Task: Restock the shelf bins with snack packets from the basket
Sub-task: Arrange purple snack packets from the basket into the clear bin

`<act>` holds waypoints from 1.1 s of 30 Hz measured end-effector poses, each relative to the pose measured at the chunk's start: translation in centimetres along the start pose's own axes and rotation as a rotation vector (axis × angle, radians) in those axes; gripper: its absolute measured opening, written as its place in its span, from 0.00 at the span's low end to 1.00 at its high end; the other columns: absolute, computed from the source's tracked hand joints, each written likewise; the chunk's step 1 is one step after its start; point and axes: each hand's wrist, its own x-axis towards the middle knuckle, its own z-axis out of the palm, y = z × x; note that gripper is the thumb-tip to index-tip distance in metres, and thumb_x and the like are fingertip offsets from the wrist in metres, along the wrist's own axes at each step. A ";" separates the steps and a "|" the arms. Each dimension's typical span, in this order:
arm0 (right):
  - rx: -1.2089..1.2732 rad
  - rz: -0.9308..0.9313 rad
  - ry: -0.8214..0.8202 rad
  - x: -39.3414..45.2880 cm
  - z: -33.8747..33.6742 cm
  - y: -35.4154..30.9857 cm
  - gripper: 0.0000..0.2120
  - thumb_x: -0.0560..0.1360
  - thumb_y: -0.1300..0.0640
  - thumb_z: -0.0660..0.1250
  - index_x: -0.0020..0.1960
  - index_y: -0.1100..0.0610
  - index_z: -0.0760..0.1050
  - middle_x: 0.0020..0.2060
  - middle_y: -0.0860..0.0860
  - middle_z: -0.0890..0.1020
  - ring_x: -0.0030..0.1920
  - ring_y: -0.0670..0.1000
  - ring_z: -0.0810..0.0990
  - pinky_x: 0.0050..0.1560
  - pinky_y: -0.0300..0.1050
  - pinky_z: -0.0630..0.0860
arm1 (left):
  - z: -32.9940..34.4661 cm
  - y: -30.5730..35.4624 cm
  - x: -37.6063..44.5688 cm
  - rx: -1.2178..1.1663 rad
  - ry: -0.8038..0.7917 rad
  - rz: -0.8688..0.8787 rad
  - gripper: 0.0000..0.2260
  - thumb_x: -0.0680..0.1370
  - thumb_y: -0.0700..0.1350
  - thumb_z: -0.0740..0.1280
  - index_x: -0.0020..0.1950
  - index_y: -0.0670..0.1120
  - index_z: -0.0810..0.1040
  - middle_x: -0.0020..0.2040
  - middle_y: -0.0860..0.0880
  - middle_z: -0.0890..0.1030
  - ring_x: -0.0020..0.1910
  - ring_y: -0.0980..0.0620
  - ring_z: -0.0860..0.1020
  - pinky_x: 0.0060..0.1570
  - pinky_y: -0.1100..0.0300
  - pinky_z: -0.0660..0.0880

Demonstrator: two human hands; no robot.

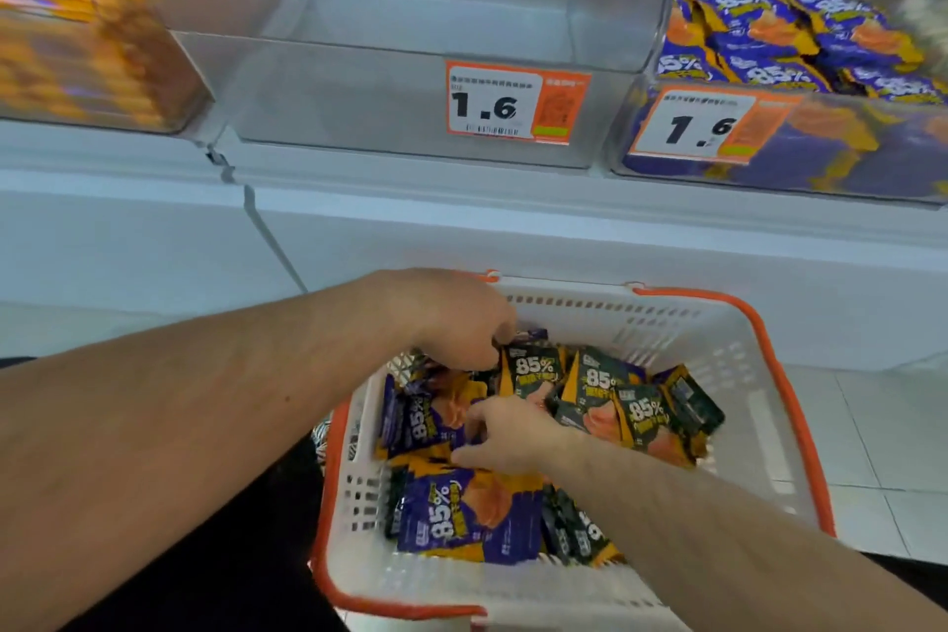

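A white basket with an orange rim stands on the floor below the shelf, holding several snack packets, some purple and some dark green, all marked 85%. My left hand reaches into the basket's far left corner, its fingers curled down onto the top edge of a dark green packet. My right hand lies lower in the basket, fingers pointing left and touching the purple packets. Above, the middle clear shelf bin holds no packets.
The right bin is full of purple packets, the left bin of blurred orange ones. Orange price tags reading 1.6 hang on the middle and right bins. A white shelf front runs below them; pale floor tiles lie right of the basket.
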 end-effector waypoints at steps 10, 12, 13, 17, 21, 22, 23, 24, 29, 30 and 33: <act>-0.108 0.017 -0.021 -0.3 2.2 1.1 0.09 0.75 0.51 0.71 0.43 0.52 0.72 0.41 0.50 0.75 0.43 0.53 0.74 0.39 0.47 0.72 | -0.5 -0.7 -0.1 -0.030 0.010 -0.032 0.16 0.81 0.49 0.59 0.68 0.52 0.72 0.58 0.52 0.76 0.51 0.52 0.74 0.50 0.56 0.72; 0.005 0.045 0.008 -0.6 1.4 2.1 0.12 0.75 0.54 0.71 0.38 0.51 0.69 0.37 0.48 0.73 0.41 0.52 0.73 0.37 0.45 0.71 | -1.0 -0.8 -0.2 -0.039 0.029 -0.045 0.15 0.81 0.48 0.59 0.68 0.51 0.73 0.60 0.51 0.77 0.50 0.52 0.72 0.48 0.57 0.70; 0.068 0.069 0.028 -0.9 1.0 2.6 0.12 0.75 0.55 0.71 0.38 0.51 0.69 0.37 0.48 0.73 0.40 0.52 0.73 0.36 0.43 0.70 | -1.1 -0.8 -0.2 -0.044 0.035 -0.049 0.15 0.81 0.48 0.59 0.68 0.51 0.73 0.61 0.51 0.76 0.50 0.52 0.73 0.47 0.57 0.70; 0.254 0.156 0.120 -3.2 -2.2 3.7 0.07 0.76 0.56 0.69 0.46 0.55 0.71 0.45 0.52 0.77 0.43 0.51 0.76 0.40 0.46 0.75 | -1.4 -1.0 -0.2 -0.057 0.042 -0.080 0.19 0.80 0.51 0.60 0.71 0.54 0.69 0.67 0.50 0.73 0.57 0.51 0.72 0.55 0.55 0.71; 0.518 0.106 0.195 -6.8 -7.3 4.0 0.07 0.77 0.62 0.69 0.52 0.56 0.72 0.47 0.58 0.81 0.40 0.50 0.82 0.36 0.44 0.79 | -2.2 -1.7 -0.2 -0.119 0.048 -0.111 0.26 0.78 0.57 0.63 0.74 0.51 0.65 0.71 0.50 0.71 0.65 0.48 0.72 0.64 0.51 0.71; 0.559 0.086 0.247 -7.8 -8.6 4.1 0.06 0.77 0.63 0.68 0.50 0.55 0.72 0.46 0.60 0.82 0.40 0.53 0.83 0.37 0.48 0.81 | -2.6 -1.7 -0.3 -0.153 0.050 -0.119 0.29 0.77 0.59 0.64 0.75 0.50 0.64 0.71 0.50 0.70 0.66 0.48 0.71 0.64 0.53 0.70; 0.585 0.074 0.310 -8.7 -10.0 4.0 0.07 0.77 0.65 0.67 0.49 0.54 0.73 0.46 0.61 0.82 0.41 0.55 0.83 0.40 0.53 0.82 | -3.2 -1.7 -0.5 -0.195 0.054 -0.121 0.31 0.76 0.60 0.66 0.75 0.50 0.63 0.71 0.50 0.70 0.66 0.49 0.71 0.63 0.54 0.70; 0.626 0.057 0.374 -9.6 -11.2 3.8 0.08 0.77 0.66 0.67 0.48 0.55 0.72 0.45 0.62 0.81 0.40 0.55 0.81 0.40 0.52 0.81 | -3.7 -1.6 -0.6 -0.238 0.068 -0.115 0.32 0.75 0.61 0.67 0.75 0.50 0.63 0.71 0.50 0.70 0.66 0.49 0.71 0.63 0.55 0.70; 0.907 -0.086 0.677 -13.3 -16.1 1.6 0.14 0.76 0.71 0.66 0.49 0.55 0.67 0.40 0.55 0.77 0.42 0.55 0.76 0.41 0.49 0.73 | -6.1 -1.0 -0.9 -0.627 0.281 0.036 0.09 0.77 0.43 0.70 0.55 0.43 0.77 0.52 0.42 0.82 0.48 0.47 0.80 0.46 0.54 0.79; 0.903 -0.110 0.749 -13.9 -16.6 1.1 0.14 0.76 0.71 0.66 0.47 0.53 0.66 0.39 0.54 0.77 0.40 0.55 0.76 0.40 0.49 0.72 | -6.6 -1.0 -1.0 -0.722 0.337 0.064 0.05 0.77 0.39 0.68 0.53 0.40 0.77 0.49 0.40 0.82 0.43 0.48 0.80 0.40 0.55 0.80; 0.609 -0.186 1.047 -15.6 -17.5 -0.2 0.15 0.75 0.63 0.69 0.44 0.46 0.67 0.41 0.47 0.75 0.39 0.52 0.76 0.40 0.46 0.74 | -8.2 -0.7 -1.7 -1.021 0.561 0.105 0.04 0.78 0.35 0.67 0.48 0.43 0.78 0.40 0.46 0.83 0.35 0.55 0.78 0.30 0.65 0.76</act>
